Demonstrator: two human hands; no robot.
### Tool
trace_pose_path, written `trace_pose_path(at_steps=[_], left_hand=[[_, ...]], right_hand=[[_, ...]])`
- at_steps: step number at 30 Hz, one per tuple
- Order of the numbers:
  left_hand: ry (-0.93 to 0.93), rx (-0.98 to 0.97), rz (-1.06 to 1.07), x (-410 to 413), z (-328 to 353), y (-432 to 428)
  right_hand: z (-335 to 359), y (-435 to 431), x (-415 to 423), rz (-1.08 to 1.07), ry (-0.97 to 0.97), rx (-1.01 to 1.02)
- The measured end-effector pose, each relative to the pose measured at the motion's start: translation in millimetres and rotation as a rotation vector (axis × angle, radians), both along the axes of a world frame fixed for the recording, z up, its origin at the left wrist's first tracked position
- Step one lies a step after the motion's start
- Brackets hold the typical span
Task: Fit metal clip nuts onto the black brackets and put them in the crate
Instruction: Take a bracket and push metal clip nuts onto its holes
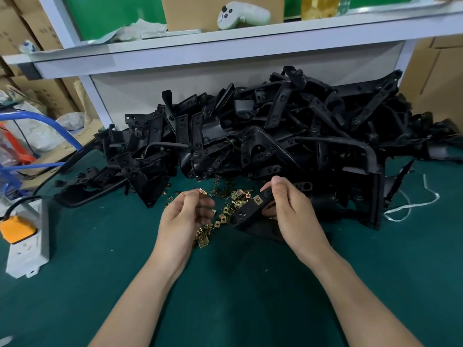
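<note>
Two hands sit close together over the desk (225,284), and each is closed on a part. Our left hand (185,219) pinches a single clip nut (203,191) at its fingertips, held up off the desk. Our right hand (288,211) grips one black bracket (246,211) by its right end, thumb on top.

The bracket's long axis slants from under that thumb down toward us and toward the left hand, so its free end points into the gap between the hands. A brass-coloured nut seems already seated near the thumb end. The pinched nut lies to the left of the bracket and slightly beyond it. We judge that the left hand is the one to close the gap, moving right while the right hand holds the strip steady.

Loose clip nuts (236,196) lie scattered on the desk between the hands and just beyond them. A cluster also shows under the left palm, and we cannot tell whether it is cupped or lying on the desk. Farther out, the pile of brackets (275,134) stands beyond both hands. No crate is in view.
</note>
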State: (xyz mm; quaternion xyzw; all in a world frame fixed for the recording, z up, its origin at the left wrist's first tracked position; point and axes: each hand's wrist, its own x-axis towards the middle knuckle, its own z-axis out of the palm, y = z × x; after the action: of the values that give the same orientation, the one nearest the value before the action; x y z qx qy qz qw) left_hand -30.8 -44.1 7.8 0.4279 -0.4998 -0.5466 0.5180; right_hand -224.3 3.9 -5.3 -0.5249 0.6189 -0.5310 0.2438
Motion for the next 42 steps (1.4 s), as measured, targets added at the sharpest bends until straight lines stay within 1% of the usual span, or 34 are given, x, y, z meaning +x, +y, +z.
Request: trace_pose_path(at_steps=[8, 15, 17, 20, 29, 34, 42], left_hand=[[0.071, 0.025, -0.012, 1.4, -0.9, -2.0], [0.221, 0.085, -0.028, 4.2, 0.3, -5.7], [0.206, 0.077, -0.031, 5.0, -1.1, -7.1], [0.123, 0.012, -0.026, 5.3, -4.5, -6.9], [0.045, -0.109, -0.072, 4.7, -4.6, -1.8], [0.096, -0.104, -0.070, 2.9, -2.8, -0.4], [0.122, -0.071, -0.083, 3.4, 1.5, 0.9]], right_hand=[[-1.0, 0.4, -0.4, 0.008, 0.003, 0.002], [-1.3, 0.0, 0.0, 0.001, 0.006, 0.006], [-1.1, 0.0, 0.0, -0.002, 0.011, 0.005], [-0.8, 0.5, -0.1, -0.004, 0.015, 0.006], [-0.8, 1.2, -0.3, -0.018, 0.011, -0.006], [-1.2, -0.4, -0.4, -0.002, 0.006, 0.001], [-0.8, -0.2, -0.3, -0.012, 0.028, 0.010]])
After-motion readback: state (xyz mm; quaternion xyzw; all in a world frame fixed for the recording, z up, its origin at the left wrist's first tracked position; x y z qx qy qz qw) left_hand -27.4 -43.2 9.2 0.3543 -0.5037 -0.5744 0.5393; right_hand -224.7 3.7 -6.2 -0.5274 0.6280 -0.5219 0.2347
